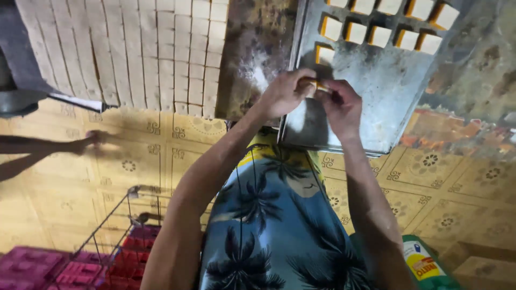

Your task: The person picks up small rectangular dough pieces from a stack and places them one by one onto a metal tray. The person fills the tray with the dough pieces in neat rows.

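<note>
Here a small pale square block with an orange edge (313, 82) is pinched between the fingertips of the left hand (285, 92) and the right hand (339, 107), held just above the bare part of the flat grey metal tray (376, 91). Similar orange-edged squares (381, 24) are set in spaced rows at the tray's far end, apart so none touch. A slab of cut pale blocks (134, 48) lies to the left.
</note>
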